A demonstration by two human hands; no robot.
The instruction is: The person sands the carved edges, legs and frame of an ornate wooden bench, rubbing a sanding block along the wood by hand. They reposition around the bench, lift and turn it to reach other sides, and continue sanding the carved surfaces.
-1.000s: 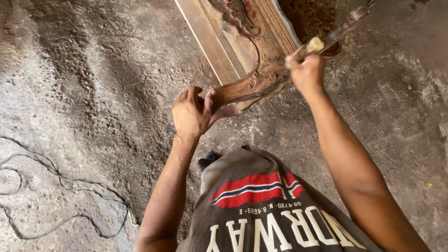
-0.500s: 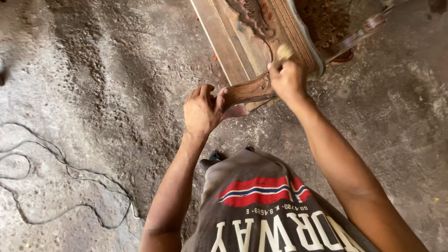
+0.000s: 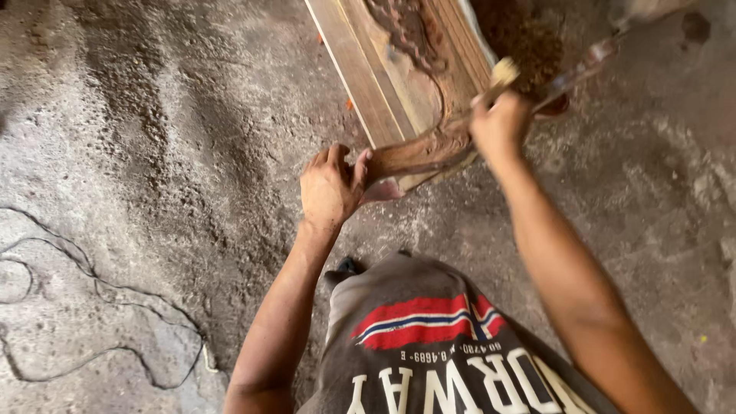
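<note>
The carved wooden panel point(image 3: 406, 84) lies on the rough concrete floor point(image 3: 153, 153), running from the top of the view down toward the person, its near end a curved, ornate scroll with reddish-brown finish. At that near corner the left hand point(image 3: 331, 188) is clamped on the panel's lower edge, thumb and fingers wrapped over the wood, steadying it. Over on the right edge of the panel, the right hand point(image 3: 500, 126) is clenched around a pale wad of sanding or polishing material point(image 3: 504, 72), a bit of it poking out above the knuckles, pressed against the carved rim. Just beyond that hand a thin dark rod-like tool point(image 3: 579, 70) lies slanted across the floor, blurred, so its kind cannot be told. Nearer the camera, the person's grey shirt point(image 3: 429, 345) with a red, white and blue stripe fills the bottom of the view. Off to the left, well apart from the work, a thin dark cable point(image 3: 92, 276) loops loosely across the dusty concrete.
</note>
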